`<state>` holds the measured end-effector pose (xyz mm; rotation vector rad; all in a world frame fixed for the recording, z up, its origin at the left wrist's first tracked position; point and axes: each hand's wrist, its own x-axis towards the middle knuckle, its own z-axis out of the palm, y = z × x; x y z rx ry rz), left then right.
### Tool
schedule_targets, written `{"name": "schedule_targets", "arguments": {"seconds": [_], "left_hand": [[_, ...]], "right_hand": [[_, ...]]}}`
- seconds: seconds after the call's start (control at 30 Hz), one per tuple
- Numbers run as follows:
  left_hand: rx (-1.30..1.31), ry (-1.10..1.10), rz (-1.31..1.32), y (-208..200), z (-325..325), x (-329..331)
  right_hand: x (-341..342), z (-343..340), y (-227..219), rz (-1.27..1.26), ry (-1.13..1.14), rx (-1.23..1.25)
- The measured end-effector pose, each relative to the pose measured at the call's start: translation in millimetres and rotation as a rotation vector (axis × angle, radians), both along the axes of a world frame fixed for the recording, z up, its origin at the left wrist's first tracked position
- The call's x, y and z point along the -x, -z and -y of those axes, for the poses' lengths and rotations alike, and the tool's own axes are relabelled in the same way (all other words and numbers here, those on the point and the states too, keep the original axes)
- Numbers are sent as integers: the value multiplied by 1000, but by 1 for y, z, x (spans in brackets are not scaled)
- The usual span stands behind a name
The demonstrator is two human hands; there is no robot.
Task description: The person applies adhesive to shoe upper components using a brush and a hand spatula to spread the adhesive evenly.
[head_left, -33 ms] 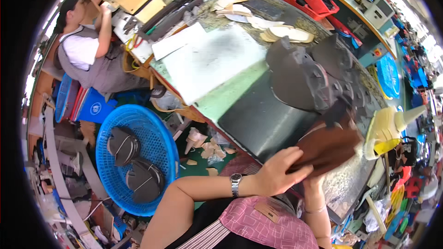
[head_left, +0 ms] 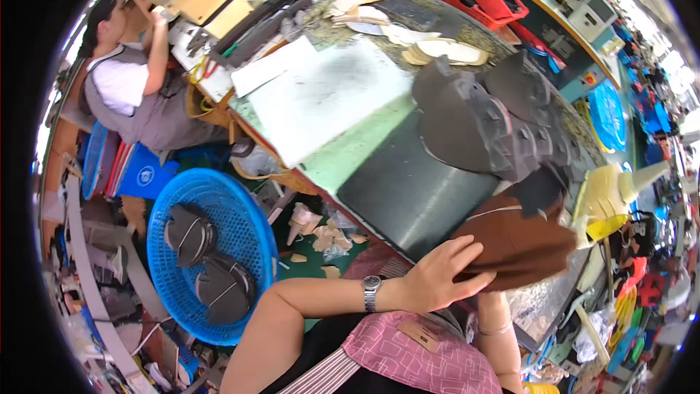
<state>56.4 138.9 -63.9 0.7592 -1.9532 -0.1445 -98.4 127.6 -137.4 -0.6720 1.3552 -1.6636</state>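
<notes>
A brown leather piece point(head_left: 521, 248) with a pale line near its upper edge is held up over the near right corner of the table. Wearing a metal watch, my left hand point(head_left: 445, 273) grips its left edge, thumb nearer me and fingers on the far side. My right hand point(head_left: 496, 300) comes up beneath the leather; its fingers are hidden behind it. Just beyond, a dark grey piece point(head_left: 538, 190) touches or overlaps the brown one; I cannot tell which. Stacks of dark grey cut pieces point(head_left: 456, 120) lie farther up the table, next to a black board point(head_left: 415, 182).
A blue basket point(head_left: 266, 248) with bundled dark pieces stands left of the table. Pale cut pieces point(head_left: 445, 52) lie at the far side, near a white sheet point(head_left: 335, 95). A yellowish spouted bottle point(head_left: 601, 193) stands at right. Another person point(head_left: 131, 87) sits at far left by a machine.
The brown leather has tilted and turned so that more of its face and the pale line show. My left hand stays at its edge. The whole view has shifted slightly.
</notes>
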Motion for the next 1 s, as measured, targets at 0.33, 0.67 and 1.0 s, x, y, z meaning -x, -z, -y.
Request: {"name": "schedule_targets", "arguments": {"seconds": [0.33, 0.67, 1.0], "left_hand": [[-394, -76, -156, -69, 47, -3], [-299, -334, 106, -41, 40, -37], [-1393, 635, -638, -5, 34, -159]], "right_hand": [[-9, 12, -42, -196, -461, 7], [-73, 30, -165, -1043, -713, 690], [-79, 15, -77, -958, -610, 421]]}}
